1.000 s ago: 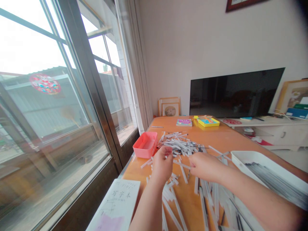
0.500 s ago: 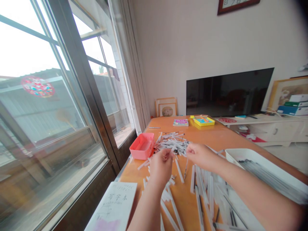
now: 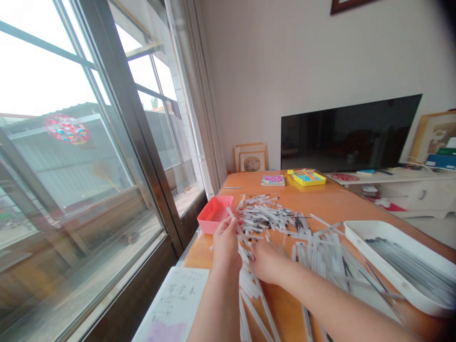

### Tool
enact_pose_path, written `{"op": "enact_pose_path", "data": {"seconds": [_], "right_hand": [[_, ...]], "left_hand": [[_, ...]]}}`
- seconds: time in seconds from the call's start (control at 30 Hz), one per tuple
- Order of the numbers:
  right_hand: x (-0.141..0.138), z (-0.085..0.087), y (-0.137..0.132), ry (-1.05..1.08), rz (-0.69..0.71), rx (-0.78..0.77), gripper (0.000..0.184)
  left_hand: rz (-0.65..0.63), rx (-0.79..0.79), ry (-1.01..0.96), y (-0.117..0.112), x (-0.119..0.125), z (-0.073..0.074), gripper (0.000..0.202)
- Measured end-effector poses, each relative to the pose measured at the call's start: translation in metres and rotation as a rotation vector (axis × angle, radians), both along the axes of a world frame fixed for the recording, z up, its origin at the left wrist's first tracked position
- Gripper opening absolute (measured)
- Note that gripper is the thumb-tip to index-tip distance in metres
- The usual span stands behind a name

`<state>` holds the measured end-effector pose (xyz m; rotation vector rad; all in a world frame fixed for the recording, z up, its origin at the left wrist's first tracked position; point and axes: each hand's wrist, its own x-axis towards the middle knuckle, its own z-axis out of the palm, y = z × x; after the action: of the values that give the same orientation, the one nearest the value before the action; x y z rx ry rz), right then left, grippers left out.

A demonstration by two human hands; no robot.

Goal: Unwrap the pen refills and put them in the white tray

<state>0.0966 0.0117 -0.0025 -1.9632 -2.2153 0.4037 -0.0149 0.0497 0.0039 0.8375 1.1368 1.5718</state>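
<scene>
A heap of white pen barrels and thin black refills covers the orange table. My left hand is raised over the near edge of the heap, fingers closed on a white pen barrel that slants up to the left. My right hand sits just to its right, low on the table, fingers curled round the lower end of the same piece; what else it holds is hidden.
A pink tray stands at the table's left edge. A white tray with dark pens lies at the right. A writing booklet lies near me. Small books and a yellow box sit at the far end, before a television.
My right hand has drawn back toward me and to the left, meeting my left hand. My left hand now holds a white barrel up, nearer the pink tray.
</scene>
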Motion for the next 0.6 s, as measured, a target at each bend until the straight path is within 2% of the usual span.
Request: {"op": "enact_pose_path", "data": {"seconds": [0.13, 0.27, 0.47, 0.53, 0.6], "right_hand": [[-0.006, -0.004, 0.003, -0.036, -0.028, -0.030, 0.022], [0.001, -0.002, 0.004, -0.038, -0.062, -0.032, 0.022], [0.043, 0.009, 0.000, 0.014, -0.053, 0.018, 0.017], [0.060, 0.011, -0.001, 0.088, -0.063, 0.065, 0.013], [0.074, 0.013, -0.002, 0.224, -0.073, 0.103, 0.019]], "left_hand": [[-0.003, -0.044, -0.018, 0.001, -0.001, 0.000, 0.037], [-0.008, -0.036, -0.052, 0.000, -0.001, 0.001, 0.037], [-0.037, -0.031, -0.087, -0.002, 0.000, 0.002, 0.034], [-0.050, -0.030, -0.126, -0.003, 0.001, 0.002, 0.036], [-0.069, -0.020, -0.171, -0.003, 0.003, 0.002, 0.039]]}}
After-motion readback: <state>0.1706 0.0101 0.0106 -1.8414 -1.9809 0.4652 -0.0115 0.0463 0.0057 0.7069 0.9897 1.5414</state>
